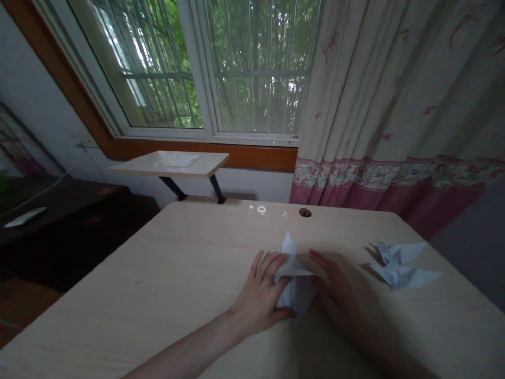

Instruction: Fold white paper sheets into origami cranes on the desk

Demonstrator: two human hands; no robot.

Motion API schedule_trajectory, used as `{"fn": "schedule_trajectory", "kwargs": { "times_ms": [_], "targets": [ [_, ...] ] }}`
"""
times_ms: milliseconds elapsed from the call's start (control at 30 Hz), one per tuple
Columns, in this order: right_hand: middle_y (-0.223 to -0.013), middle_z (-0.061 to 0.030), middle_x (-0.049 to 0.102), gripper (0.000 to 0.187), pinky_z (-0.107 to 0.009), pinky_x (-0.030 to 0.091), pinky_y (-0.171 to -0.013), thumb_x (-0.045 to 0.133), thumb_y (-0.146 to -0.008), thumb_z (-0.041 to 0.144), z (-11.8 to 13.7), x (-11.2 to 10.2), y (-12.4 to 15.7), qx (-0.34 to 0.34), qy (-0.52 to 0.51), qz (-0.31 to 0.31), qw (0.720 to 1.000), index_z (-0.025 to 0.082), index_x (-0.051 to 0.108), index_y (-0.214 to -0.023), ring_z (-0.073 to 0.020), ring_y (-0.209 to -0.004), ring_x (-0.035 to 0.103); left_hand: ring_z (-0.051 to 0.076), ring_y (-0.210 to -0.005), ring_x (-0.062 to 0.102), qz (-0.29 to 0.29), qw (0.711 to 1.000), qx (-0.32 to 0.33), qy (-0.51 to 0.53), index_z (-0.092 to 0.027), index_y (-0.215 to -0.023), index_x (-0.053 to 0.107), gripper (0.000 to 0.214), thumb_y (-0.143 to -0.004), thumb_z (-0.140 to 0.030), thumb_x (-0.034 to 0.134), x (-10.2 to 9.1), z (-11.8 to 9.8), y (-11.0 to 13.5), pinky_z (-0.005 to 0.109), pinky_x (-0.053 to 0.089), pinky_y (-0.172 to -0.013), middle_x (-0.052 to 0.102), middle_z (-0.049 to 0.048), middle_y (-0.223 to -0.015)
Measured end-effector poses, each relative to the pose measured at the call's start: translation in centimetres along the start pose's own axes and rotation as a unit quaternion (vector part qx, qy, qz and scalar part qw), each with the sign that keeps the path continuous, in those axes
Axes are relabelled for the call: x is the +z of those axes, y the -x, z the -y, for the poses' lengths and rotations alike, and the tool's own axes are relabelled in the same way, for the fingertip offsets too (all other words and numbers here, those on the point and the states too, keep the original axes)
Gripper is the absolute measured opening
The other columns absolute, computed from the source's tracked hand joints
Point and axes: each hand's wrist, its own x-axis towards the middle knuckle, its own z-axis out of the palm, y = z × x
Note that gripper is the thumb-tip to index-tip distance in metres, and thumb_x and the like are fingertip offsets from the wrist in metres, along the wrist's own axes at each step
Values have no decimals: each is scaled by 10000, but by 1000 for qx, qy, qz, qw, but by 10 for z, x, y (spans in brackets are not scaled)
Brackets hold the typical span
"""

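Observation:
A partly folded piece of white paper lies on the pale wooden desk, one pointed flap standing up. My left hand presses on its left side, fingers spread and lying over the paper, thumb under its lower edge. My right hand rests flat on the paper's right side, fingers stretched toward the fold. Both hands touch the paper and neither lifts it.
Two finished folded paper cranes sit on the desk to the right. A cable hole is near the desk's far edge. A small raised shelf stands at the back left, below the window. A curtain hangs at right; a dark cabinet stands left.

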Motion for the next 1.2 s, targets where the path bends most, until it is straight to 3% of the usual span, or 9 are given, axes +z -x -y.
{"fn": "schedule_trajectory", "kwargs": {
  "times_ms": [133,200,267,400,533,700,1200],
  "targets": [
    [-1165,-91,624,199,-451,560,-881,519,-924,234,1,2,2,10,-5,-77,997,263,523,-1120,-249,-1076,634,401,-1400,287,4,999,-33,32,-190,-1322,456,853,-625,-461,866,2,1,-2,652,189,-1148,315,181,-1521],
    [-1133,-81,604,128,-433,561,-867,508,-922,186,1,2,3,-4,-3,-73,997,266,554,-1011,-242,-1061,628,401,-1407,275,10,998,-43,45,-200,-1366,410,911,-620,-448,871,3,2,-2,657,180,-1146,311,180,-1526],
    [-1143,-78,584,171,-419,560,-862,488,-919,142,2,-1,2,-31,2,-41,999,267,595,-966,-237,-1065,617,407,-1408,268,14,997,-48,54,-196,-1395,368,967,-611,-446,877,3,2,-3,666,180,-1139,308,192,-1526],
    [-1239,-83,543,262,-436,543,-904,480,-913,121,7,-9,-1,-60,8,6,998,289,635,-1042,-250,-1147,571,422,-1405,268,23,996,-58,65,-190,-1400,351,987,-606,-454,875,3,3,-4,682,190,-1123,304,207,-1522],
    [-1258,-78,553,244,-447,515,-959,453,-941,169,11,-15,-2,-1,-19,20,1000,295,603,-1086,-249,-1181,558,428,-1405,273,33,994,-74,72,-197,-1394,373,985,-593,-470,876,4,4,-5,686,197,-1119,303,206,-1525],
    [-1150,-70,601,173,-474,515,-946,429,-933,211,5,-11,-2,60,-30,-9,998,279,584,-974,-261,-1103,594,424,-1410,265,43,993,-86,76,-186,-1398,398,1008,-565,-471,889,4,4,-6,681,199,-1125,297,201,-1534],
    [-1130,-74,603,160,-503,505,-961,474,-913,224,5,-6,-5,46,-29,46,997,277,624,-937,-269,-1125,570,427,-1405,268,58,991,-94,71,-157,-1389,429,1029,-539,-486,906,2,4,-6,674,209,-1125,312,221,-1522]
  ]
}}
